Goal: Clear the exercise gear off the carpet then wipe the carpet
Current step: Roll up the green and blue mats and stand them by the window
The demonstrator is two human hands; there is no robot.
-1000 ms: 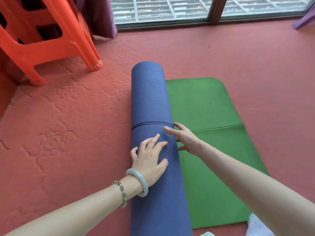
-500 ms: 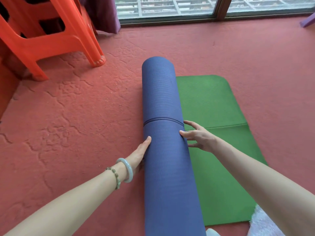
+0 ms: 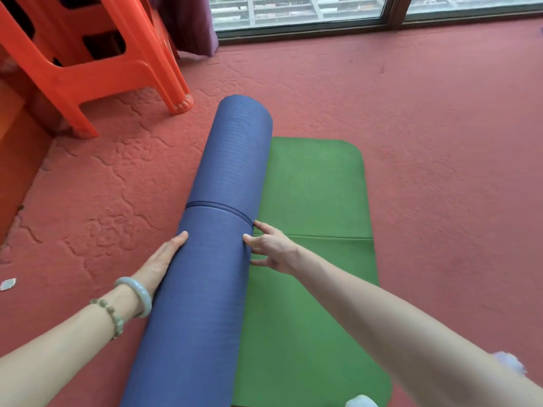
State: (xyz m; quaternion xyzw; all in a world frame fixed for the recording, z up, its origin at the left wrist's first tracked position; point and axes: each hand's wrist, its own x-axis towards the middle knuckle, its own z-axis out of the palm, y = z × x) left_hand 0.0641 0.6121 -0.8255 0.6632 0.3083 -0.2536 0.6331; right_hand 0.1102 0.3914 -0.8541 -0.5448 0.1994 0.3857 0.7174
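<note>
Carpet [image 3: 440, 142] bears blue roll [image 3: 223, 171] pointing toward the window [image 3: 293, 10], perhaps overlapping green mat [image 3: 317, 195].

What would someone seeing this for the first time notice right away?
The big rolled blue mat runs down the middle of the view, with the left hand and right hand against its two sides. To its right lies the flat green mat, bright against the red carpet, and an orange plastic chair stands at top left.

Inspection finding: no legible text, label, brand mark, number or sign on any surface in view.
</note>
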